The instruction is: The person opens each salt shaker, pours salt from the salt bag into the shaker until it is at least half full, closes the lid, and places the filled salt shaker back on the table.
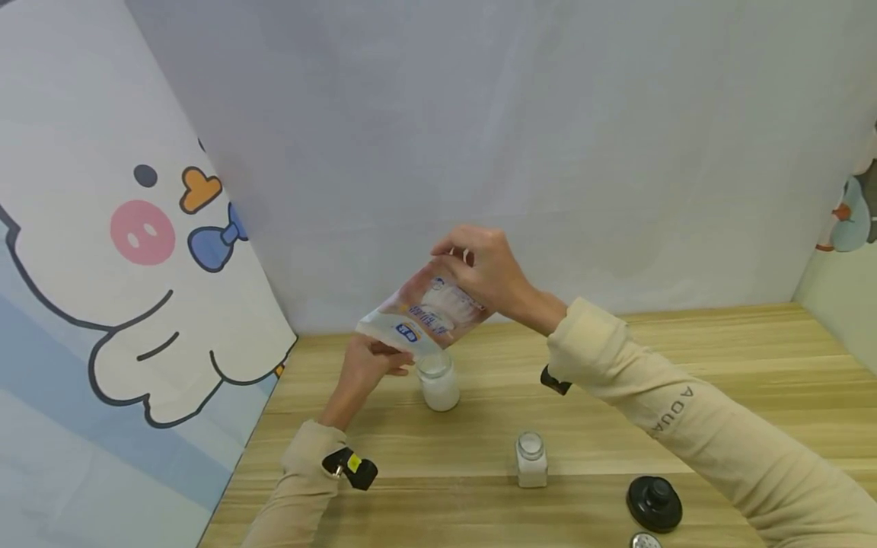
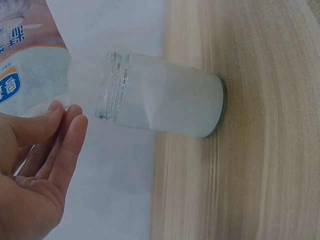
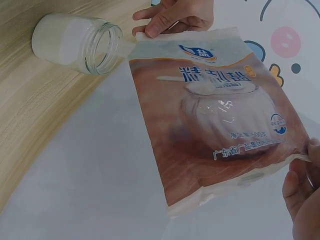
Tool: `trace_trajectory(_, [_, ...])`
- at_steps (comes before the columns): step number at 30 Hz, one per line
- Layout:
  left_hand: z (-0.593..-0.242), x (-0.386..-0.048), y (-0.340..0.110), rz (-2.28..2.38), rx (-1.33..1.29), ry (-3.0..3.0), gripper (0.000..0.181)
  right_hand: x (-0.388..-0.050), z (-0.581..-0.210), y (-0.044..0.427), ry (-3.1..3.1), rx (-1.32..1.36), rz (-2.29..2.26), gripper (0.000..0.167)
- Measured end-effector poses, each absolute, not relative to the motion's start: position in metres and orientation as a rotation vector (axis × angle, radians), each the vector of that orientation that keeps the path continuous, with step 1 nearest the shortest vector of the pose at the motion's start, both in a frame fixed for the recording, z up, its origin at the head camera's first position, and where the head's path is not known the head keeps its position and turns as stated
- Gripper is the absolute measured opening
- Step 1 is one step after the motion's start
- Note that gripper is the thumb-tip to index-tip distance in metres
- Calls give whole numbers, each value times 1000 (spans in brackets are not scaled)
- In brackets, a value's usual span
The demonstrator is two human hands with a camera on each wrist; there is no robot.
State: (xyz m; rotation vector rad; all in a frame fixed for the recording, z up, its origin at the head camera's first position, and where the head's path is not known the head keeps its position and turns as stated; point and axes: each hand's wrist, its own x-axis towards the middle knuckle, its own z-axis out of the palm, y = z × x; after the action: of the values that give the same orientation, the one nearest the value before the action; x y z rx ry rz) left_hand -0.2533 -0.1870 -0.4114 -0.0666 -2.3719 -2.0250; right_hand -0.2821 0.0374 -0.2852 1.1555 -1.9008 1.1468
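A brown and pale-green salt bag (image 1: 432, 312) hangs tilted in the air, its printing upside down in the head view. My left hand (image 1: 366, 365) pinches the bag's lower, open edge between thumb and fingers. Up at the opposite end, my right hand (image 1: 489, 270) grips the bag's sealed edge. Just under the bag's lower corner, a glass jar (image 1: 441, 390) stands upright on the table, with white salt inside. In the right wrist view a whitish stream of salt (image 3: 126, 48) runs from the bag's corner to the jar mouth.
A small square glass bottle (image 1: 531, 464) with white contents stands nearer on the wooden table (image 1: 425, 510). A black knobbed lid (image 1: 655, 504) and a perforated metal cap (image 1: 645, 541) lie at the front right. White cloth (image 1: 548, 137) hangs behind; a cartoon-printed panel (image 1: 75, 266) stands left.
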Motion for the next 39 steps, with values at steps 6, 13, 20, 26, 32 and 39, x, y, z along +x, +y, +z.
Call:
trace_trajectory(6, [-413,-255,-188,-2020,-83,-2373,29,-282,-285,37,-1903,1149,1151,6])
trace_trajectory(13, [-411,-254,-186,-2032,-80,-2370,31,-280,-285,37,-1900,1151,1152,7])
trace_trajectory(20, [-409,-254,-186,-2032,-74,-2369,29,-278,-287,42,-1902,1151,1169,7])
trace_trajectory(26, [-408,-257,-188,-2018,-69,-2394,32,-277,-292,57,-1911,1124,1149,6])
trace_trajectory(32, [-404,-259,-190,-1974,-118,-2432,27,-275,-303,75,-1968,1046,1154,7])
trace_trajectory(39, [-396,-261,-190,-1955,-169,-2427,17,-267,-316,96,-2057,943,1142,6])
